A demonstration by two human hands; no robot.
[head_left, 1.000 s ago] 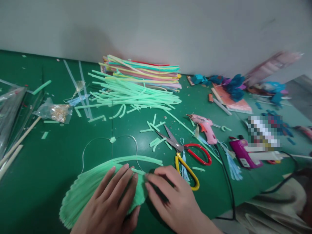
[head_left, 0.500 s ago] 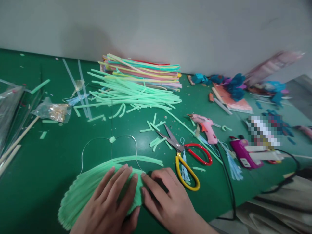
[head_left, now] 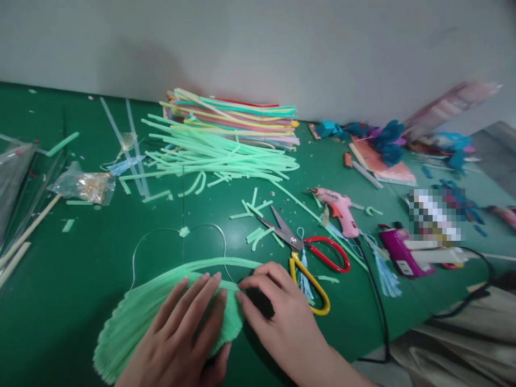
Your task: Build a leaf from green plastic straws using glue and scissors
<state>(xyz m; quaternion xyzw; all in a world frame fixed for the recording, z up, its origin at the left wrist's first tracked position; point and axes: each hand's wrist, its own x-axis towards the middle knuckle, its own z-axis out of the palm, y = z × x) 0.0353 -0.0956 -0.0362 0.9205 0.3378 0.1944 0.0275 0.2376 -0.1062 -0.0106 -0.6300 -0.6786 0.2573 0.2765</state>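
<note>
Low in the head view lies a fan-shaped panel of light green pipe cleaners (head_left: 133,328). Across its top, loose green pipe cleaner ends (head_left: 226,262) extend right, partly behind my right fingers. A thin wire (head_left: 139,244) bent in two loops rises from the panel, with a small green knot (head_left: 184,231) between the loops. My left hand (head_left: 181,328) rests flat on the panel, fingers stretched out. At the panel's upper right edge, my right hand (head_left: 278,306) pinches a green pipe cleaner end between thumb and index finger. The fingertips cover the exact grip.
Scissors (head_left: 296,243) with red and yellow handles lie right of the panel, near a pink glue gun (head_left: 342,212) with a black cord. Behind are bundled pipe cleaners (head_left: 229,153). A bag of gold bits (head_left: 86,185) and sticks (head_left: 34,228) are at left, a purple device (head_left: 395,252) at right.
My right hand has shifted slightly up and right along the panel's edge, and its thumb and index finger have come together there. My left hand stays flat on the panel.
</note>
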